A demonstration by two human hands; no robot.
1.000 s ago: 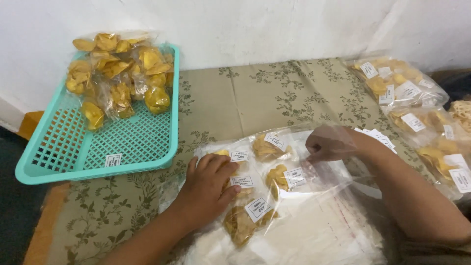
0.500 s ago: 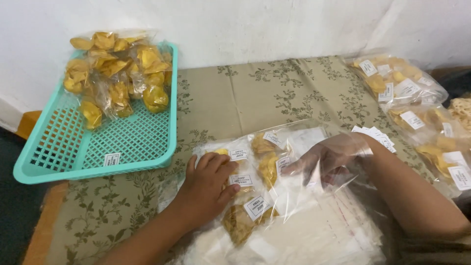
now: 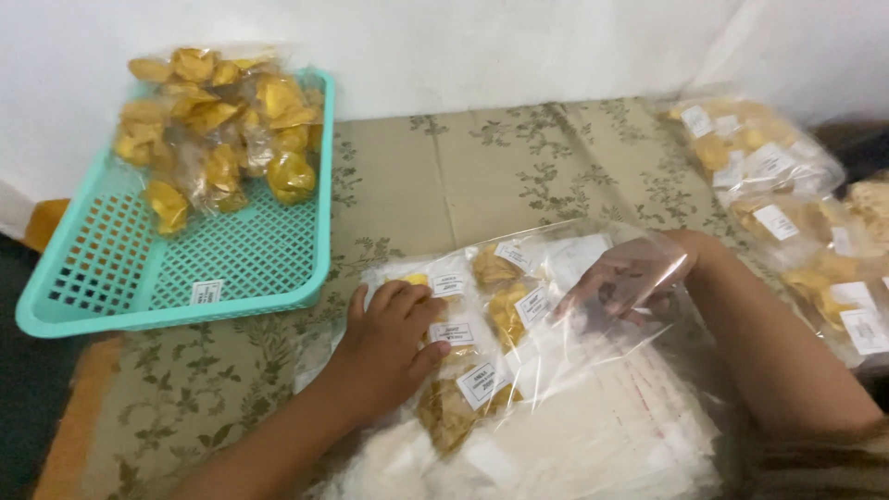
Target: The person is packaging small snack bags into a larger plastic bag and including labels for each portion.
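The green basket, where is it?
In the head view the green basket sits at the far left of the flowered cloth, against the white wall, left of the left hand, with snack bags inside.

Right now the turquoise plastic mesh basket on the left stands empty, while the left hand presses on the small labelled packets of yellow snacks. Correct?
Not quite. In the head view the turquoise plastic mesh basket holds clear bags of yellow snacks at its far end. The left hand does press on the small labelled packets.

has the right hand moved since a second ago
Yes. The right hand has slid left and slightly down, into the large clear bag, towards the left hand, and now sits farther from the packets along the right edge.
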